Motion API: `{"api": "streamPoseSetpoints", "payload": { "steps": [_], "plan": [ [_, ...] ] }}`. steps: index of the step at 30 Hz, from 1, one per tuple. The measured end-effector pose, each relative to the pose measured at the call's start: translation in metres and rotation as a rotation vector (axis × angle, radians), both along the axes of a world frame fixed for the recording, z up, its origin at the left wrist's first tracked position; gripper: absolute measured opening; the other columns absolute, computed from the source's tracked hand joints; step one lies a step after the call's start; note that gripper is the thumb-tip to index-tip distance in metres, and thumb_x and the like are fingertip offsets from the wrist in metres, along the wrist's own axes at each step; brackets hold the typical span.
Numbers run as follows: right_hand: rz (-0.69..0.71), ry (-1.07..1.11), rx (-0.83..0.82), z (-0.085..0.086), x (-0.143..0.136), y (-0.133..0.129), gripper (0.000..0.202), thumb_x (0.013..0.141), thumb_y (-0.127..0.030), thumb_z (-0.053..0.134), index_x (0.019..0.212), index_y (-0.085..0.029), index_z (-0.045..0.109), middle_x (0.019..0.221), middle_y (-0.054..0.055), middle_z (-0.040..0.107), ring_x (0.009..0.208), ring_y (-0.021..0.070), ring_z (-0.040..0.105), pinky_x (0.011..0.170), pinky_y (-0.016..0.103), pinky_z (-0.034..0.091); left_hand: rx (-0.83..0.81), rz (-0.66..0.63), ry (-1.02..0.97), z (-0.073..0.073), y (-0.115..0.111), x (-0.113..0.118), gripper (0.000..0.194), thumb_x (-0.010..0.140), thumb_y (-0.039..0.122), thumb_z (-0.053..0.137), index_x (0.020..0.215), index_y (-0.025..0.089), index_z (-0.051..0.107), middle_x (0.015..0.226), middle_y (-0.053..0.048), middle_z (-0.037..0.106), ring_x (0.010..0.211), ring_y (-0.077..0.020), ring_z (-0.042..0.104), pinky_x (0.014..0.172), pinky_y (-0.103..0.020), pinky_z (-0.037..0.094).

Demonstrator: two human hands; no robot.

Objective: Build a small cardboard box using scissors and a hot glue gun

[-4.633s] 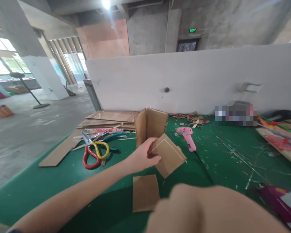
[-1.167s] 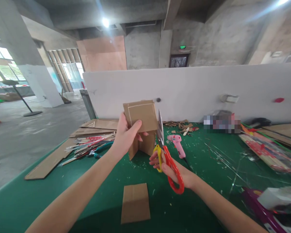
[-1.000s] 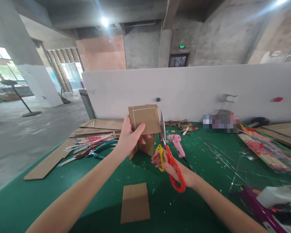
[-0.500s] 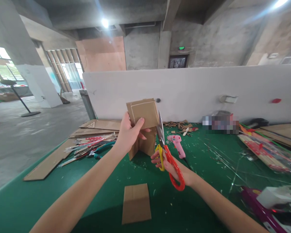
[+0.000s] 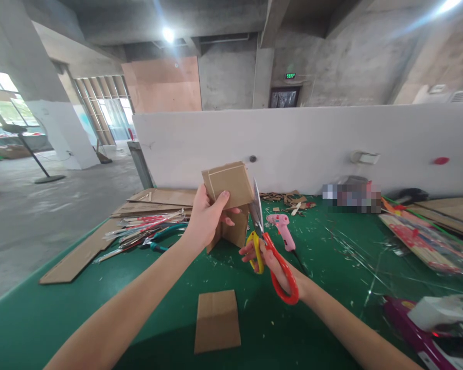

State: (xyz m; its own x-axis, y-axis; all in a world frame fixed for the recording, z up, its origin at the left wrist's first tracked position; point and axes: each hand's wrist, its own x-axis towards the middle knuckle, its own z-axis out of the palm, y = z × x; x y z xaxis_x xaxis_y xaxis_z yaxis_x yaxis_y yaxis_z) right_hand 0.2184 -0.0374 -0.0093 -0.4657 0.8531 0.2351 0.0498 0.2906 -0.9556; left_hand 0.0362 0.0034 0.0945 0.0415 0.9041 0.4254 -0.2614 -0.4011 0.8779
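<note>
A cardboard piece (image 5: 231,180) with a pale line along its edges is pinched in my left hand (image 5: 206,218), thumb on its face. My right hand (image 5: 268,259) grips scissors (image 5: 281,275) with one red and one yellow handle loop. Their blades point up beside the piece's right edge; whether they touch it I cannot tell. Behind and below my left hand, a folded cardboard form (image 5: 237,231) stands on the green table (image 5: 170,318). Nearer me, a squarish cardboard piece (image 5: 217,321) lies flat.
A pink glue gun (image 5: 283,231) lies right of the scissors, with cardboard scraps (image 5: 289,198) behind. Teal-handled pliers (image 5: 164,239), packaged sticks and cardboard strips (image 5: 69,252) are at left. A purple power strip (image 5: 405,329) is at right; a white partition (image 5: 301,144) stands behind.
The held cardboard piece has tilted and dropped slightly. The scissors' handle loops have spread a little wider apart, and the red loop has shifted slightly right.
</note>
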Motion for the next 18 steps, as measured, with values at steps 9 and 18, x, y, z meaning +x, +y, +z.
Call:
{"api": "streamPoseSetpoints", "payload": {
  "steps": [9, 18],
  "plan": [
    [-0.115, 0.086, 0.049, -0.005, -0.010, -0.002, 0.049, 0.089, -0.064, 0.031, 0.086, -0.019, 0.049, 0.080, 0.003, 0.050, 0.058, 0.0100, 0.043, 0.055, 0.028, 0.042, 0.028, -0.014, -0.009, -0.003, 0.001, -0.001, 0.040, 0.077, 0.032, 0.065, 0.109, 0.020, 0.043, 0.100, -0.006, 0.061, 0.058, -0.0135, 0.065, 0.032, -0.017, 0.046],
    [-0.178, 0.049, 0.056, -0.006, -0.010, -0.003, 0.044, 0.088, -0.063, 0.035, 0.080, -0.020, 0.042, 0.071, -0.001, 0.042, 0.053, 0.0090, 0.039, 0.048, 0.024, 0.037, 0.055, -0.018, -0.005, -0.005, -0.002, 0.001, 0.035, 0.080, 0.030, 0.062, 0.107, 0.020, 0.043, 0.100, -0.005, 0.060, 0.056, -0.0115, 0.064, 0.031, -0.016, 0.045]
  ]
}}
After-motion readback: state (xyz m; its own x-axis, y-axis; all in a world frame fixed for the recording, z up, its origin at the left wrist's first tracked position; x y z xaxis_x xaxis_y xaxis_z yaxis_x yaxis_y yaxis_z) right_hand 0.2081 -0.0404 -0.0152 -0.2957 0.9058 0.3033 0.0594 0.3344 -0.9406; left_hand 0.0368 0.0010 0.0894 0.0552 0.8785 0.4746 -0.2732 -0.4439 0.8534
